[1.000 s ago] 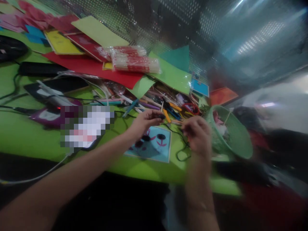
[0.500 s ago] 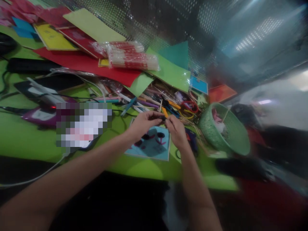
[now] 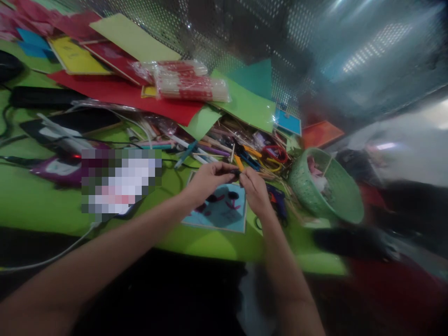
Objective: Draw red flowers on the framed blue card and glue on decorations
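Observation:
Both hands meet above a light blue card [image 3: 227, 219] that bears black round shapes and dark pink marks. My left hand [image 3: 210, 179] is closed in a pinch on a small dark piece [image 3: 235, 171] between the hands. My right hand [image 3: 255, 186] has its fingers closed at the other side of this piece, round the lower end of an orange stick-like thing [image 3: 239, 163]. What exactly the right fingertips grip is too small to tell. Part of the card is hidden under the left hand and forearm.
Scissors, sticks and pens lie behind the hands. A green bowl [image 3: 325, 186] stands at the right. Coloured papers and plastic-wrapped sticks [image 3: 192, 87] are at the back. A blurred-out phone [image 3: 122, 182] and a purple device [image 3: 58, 169] with cables lie left.
The view has shifted very slightly. Both hands stay together over the card in nearly the same pose.

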{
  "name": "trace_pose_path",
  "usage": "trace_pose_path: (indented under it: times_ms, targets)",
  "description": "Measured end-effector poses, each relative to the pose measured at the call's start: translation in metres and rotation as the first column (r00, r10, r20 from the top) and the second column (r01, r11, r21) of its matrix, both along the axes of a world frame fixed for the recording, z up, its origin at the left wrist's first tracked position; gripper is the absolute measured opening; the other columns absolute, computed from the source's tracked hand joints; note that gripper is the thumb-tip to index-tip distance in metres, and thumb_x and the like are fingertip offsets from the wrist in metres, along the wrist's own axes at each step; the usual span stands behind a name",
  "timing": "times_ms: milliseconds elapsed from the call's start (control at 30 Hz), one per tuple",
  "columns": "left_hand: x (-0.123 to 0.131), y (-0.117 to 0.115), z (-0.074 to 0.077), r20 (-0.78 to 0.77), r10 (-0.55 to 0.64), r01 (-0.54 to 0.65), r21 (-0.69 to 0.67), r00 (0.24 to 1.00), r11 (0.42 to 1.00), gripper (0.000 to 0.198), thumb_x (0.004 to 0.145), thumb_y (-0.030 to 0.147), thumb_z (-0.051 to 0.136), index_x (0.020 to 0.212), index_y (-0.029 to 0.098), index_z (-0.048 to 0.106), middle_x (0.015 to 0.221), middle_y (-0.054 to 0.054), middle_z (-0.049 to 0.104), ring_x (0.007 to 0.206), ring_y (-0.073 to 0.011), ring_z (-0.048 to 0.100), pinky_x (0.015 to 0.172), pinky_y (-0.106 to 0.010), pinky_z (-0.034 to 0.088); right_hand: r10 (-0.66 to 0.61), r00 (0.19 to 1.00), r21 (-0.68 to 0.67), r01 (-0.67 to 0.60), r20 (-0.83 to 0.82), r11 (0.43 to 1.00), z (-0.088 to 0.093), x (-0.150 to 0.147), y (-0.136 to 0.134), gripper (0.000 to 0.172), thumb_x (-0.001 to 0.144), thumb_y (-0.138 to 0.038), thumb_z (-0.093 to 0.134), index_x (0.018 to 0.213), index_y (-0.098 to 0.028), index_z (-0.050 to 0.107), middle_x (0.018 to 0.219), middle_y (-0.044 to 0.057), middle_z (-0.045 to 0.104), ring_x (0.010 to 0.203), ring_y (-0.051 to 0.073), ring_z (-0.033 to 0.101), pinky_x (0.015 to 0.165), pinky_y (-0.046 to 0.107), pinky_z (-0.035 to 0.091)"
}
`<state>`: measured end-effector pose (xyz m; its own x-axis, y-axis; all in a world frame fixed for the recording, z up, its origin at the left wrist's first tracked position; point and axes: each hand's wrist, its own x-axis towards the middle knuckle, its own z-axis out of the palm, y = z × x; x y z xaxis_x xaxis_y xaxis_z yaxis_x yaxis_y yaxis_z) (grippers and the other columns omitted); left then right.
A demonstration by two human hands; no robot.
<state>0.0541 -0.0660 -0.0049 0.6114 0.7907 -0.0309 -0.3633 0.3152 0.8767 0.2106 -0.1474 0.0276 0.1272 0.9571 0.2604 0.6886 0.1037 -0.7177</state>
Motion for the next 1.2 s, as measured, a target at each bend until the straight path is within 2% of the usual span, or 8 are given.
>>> trace_pose_path:
  times_ms: [167,400,600,733,800,1033,1200]
  targets:
    - [-0.0003,-0.0012,0.0011,0.003,-0.002,0.002,-0.020,1.000,1.000,0.040,0.067,0.030,0.091,0.103,0.016,0.080,0.096,-0.005,0.081,0.085,-0.0158,0.072,0.094,-0.035,0.057,0.034,0.998,0.023,-0.033,-0.046,0.999,-0.0011,0.0025,-0.0011,0.030,0.105,-0.039,0.043,0.078,-0.025,0.046,0.072,-0.003,0.052,0.069,0.017,0.047,0.067,0.030,0.037]
    - [-0.0003,-0.0027,0.0012,0.000,-0.014,0.014,-0.047,1.000,0.999,0.036,0.067,0.026,0.091,0.100,0.016,0.081,0.091,-0.004,0.080,0.085,-0.0156,0.072,0.091,-0.033,0.057,0.001,0.989,0.012,-0.003,0.147,1.000,0.0000,0.0009,0.0004,0.033,0.103,-0.044,0.045,0.077,-0.025,0.044,0.072,-0.002,0.049,0.070,0.019,0.046,0.067,0.033,0.033]
    - [-0.0011,-0.0013,0.0020,0.010,-0.040,0.040,-0.078,0.999,0.996,0.035,0.070,0.025,0.089,0.103,0.015,0.081,0.096,-0.006,0.081,0.082,-0.0141,0.072,0.089,-0.033,0.058,0.068,0.995,0.052,-0.072,0.078,0.996,0.0000,0.0034,-0.0014,0.032,0.106,-0.036,0.040,0.077,-0.025,0.048,0.072,-0.001,0.053,0.068,0.018,0.048,0.066,0.032,0.035]
    - [-0.0023,-0.0004,0.0033,0.016,-0.029,0.030,-0.069,0.999,0.997,0.036,0.069,0.027,0.090,0.102,0.015,0.081,0.093,-0.005,0.080,0.083,-0.0145,0.072,0.090,-0.033,0.058,0.062,0.996,0.033,-0.064,0.069,0.997,0.0017,0.0021,-0.0022,0.032,0.105,-0.040,0.045,0.077,-0.025,0.049,0.072,-0.001,0.055,0.070,0.018,0.049,0.068,0.032,0.036]
    - [-0.0029,-0.0002,0.0039,0.014,-0.028,0.028,-0.057,1.000,0.998,0.036,0.068,0.027,0.091,0.100,0.015,0.081,0.091,-0.005,0.080,0.084,-0.0152,0.072,0.091,-0.033,0.058,0.041,0.998,0.016,-0.042,0.037,0.999,0.0011,0.0010,-0.0019,0.033,0.104,-0.042,0.048,0.075,-0.025,0.048,0.071,-0.002,0.053,0.069,0.018,0.048,0.066,0.032,0.036]
    - [-0.0024,-0.0006,0.0049,0.015,-0.032,0.032,-0.028,0.999,0.999,0.040,0.068,0.029,0.091,0.104,0.015,0.081,0.094,-0.006,0.080,0.084,-0.0163,0.073,0.091,-0.036,0.058,0.051,0.970,-0.007,-0.055,-0.238,0.998,0.0022,-0.0036,-0.0003,0.036,0.100,-0.042,0.049,0.068,-0.025,0.049,0.064,-0.002,0.048,0.061,0.016,0.043,0.059,0.030,0.037]
    - [-0.0024,-0.0004,0.0052,0.004,0.005,-0.005,0.009,1.000,1.000,0.037,0.070,0.029,0.089,0.104,0.016,0.081,0.098,-0.006,0.081,0.087,-0.0167,0.073,0.093,-0.036,0.057,0.021,0.941,-0.035,-0.035,-0.338,0.999,0.0045,-0.0066,-0.0006,0.037,0.099,-0.046,0.049,0.070,-0.024,0.056,0.064,-0.001,0.053,0.059,0.016,0.045,0.053,0.029,0.036]
